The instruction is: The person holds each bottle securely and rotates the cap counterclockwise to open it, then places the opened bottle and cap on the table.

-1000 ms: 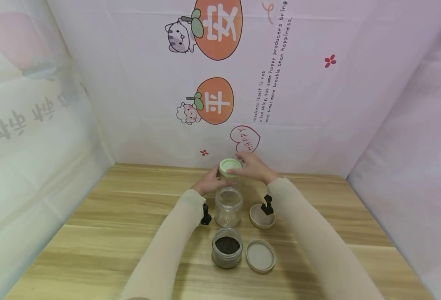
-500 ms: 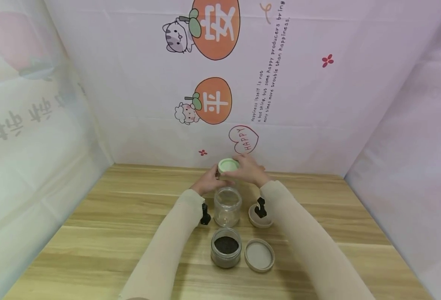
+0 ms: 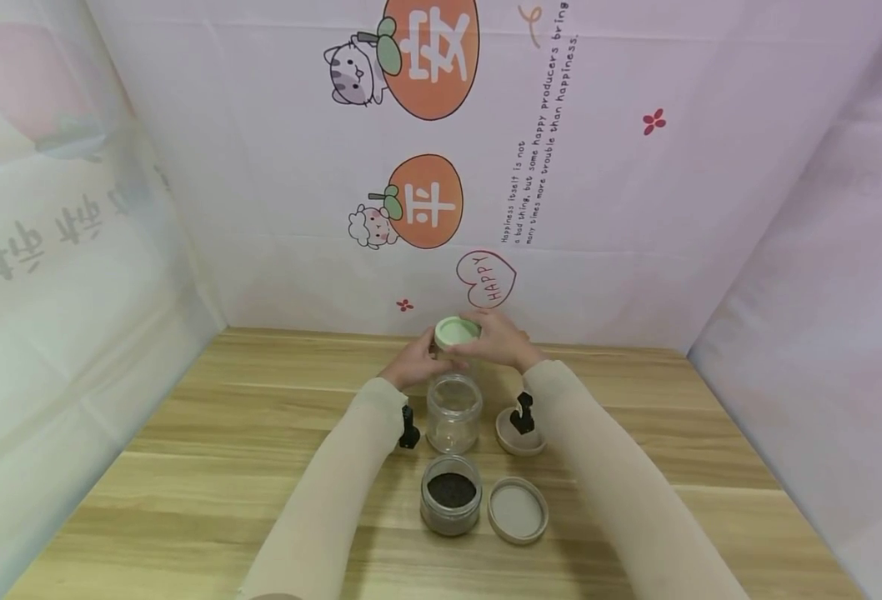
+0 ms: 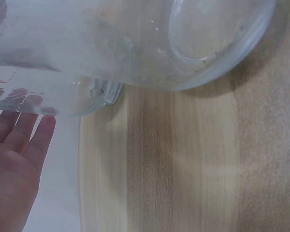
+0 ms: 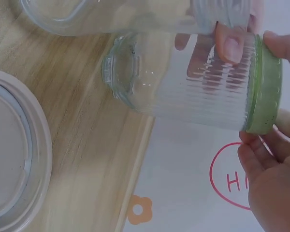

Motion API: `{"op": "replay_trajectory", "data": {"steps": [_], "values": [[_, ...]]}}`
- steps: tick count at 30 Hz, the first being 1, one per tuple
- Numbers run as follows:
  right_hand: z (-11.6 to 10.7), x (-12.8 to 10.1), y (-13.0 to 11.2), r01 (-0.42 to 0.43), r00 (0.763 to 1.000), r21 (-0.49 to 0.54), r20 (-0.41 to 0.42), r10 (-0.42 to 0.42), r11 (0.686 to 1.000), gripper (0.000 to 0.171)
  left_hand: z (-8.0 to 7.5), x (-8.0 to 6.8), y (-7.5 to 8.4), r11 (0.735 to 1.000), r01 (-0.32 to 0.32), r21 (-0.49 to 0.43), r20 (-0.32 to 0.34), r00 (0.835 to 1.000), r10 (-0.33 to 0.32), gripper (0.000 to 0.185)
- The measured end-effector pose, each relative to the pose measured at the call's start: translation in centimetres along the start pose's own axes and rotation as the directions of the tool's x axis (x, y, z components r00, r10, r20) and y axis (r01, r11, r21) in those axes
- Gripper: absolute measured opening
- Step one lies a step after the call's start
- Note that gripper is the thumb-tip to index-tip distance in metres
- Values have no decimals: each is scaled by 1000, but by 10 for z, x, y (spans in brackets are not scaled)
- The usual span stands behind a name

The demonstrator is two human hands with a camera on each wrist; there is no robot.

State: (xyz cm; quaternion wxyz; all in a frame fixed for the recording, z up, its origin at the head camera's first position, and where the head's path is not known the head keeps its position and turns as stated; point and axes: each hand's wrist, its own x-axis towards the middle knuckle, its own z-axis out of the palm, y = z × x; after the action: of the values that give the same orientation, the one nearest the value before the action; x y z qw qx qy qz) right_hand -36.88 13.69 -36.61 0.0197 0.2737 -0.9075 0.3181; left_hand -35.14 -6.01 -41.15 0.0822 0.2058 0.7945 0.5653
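Observation:
A ribbed clear jar (image 5: 198, 92) with a pale green lid (image 3: 453, 332) (image 5: 263, 82) stands at the back of the wooden table (image 3: 186, 467). My left hand (image 3: 413, 365) holds the jar's body from the left, with a thumb (image 5: 229, 46) on the glass; the palm (image 4: 12, 164) shows beside the glass in the left wrist view. My right hand (image 3: 499, 342) grips the green lid from the right, its fingers (image 5: 268, 164) curled round the rim.
An empty clear jar (image 3: 453, 412) stands just in front of the held one. Nearer me is a jar of dark grains (image 3: 451, 493) with a beige lid (image 3: 518, 510) beside it. A second beige lid (image 3: 522, 440) lies under my right wrist. Printed cloth walls enclose the table.
My right hand has moved left from the lid's far side and closed round the green lid. The left hand has stayed on the jar.

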Motion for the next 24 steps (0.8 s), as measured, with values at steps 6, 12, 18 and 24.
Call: {"op": "replay_trajectory", "data": {"steps": [6, 12, 18, 24], "values": [[-3, 0, 5, -4, 998, 55, 68, 0, 998, 75, 0, 4, -7, 1000, 17, 18, 8, 1000, -17, 83], [-1, -1, 6, -58, 994, 93, 99, 49, 994, 84, -1, 14, -21, 999, 16, 46, 16, 1000, -17, 86], [9, -5, -6, -139, 990, 88, 21, 138, 986, 94, 0, 15, -27, 1000, 8, 26, 31, 999, -9, 87], [15, 1, -24, -212, 967, -301, -200, 156, 930, 93, -1, 18, -28, 1000, -19, 11, 26, 999, 19, 80]]}}
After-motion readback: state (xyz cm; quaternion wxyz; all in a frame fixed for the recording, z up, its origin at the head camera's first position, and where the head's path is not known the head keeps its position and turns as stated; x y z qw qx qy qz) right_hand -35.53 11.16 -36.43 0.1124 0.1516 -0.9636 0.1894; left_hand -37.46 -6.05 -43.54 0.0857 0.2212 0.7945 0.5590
